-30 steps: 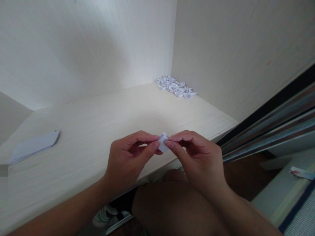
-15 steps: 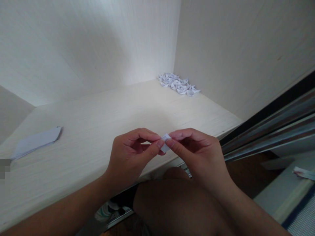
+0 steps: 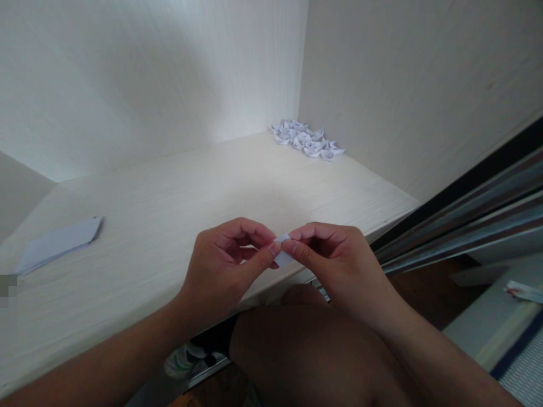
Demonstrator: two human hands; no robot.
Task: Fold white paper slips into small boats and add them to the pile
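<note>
A small folded piece of white paper is pinched between both hands, just above the front edge of the shelf. My left hand grips its left side between thumb and forefinger. From the other side, my right hand holds it the same way, and the two thumb tips almost meet on top. Much of the paper is covered by the fingers, so its exact folds are hard to make out. In the far right corner lies a cluster of several small folded paper boats.
A stack of white paper sheets lies on the left of the pale shelf. Panels rise at the back and on both sides. A dark-edged sliding door frame stands at right. My legs are beneath the shelf's front edge.
Both hands still pinch the paper. The right hand has shifted slightly left, its thumb closer to the left thumb, and the paper is turned a little. The view has moved slightly.
</note>
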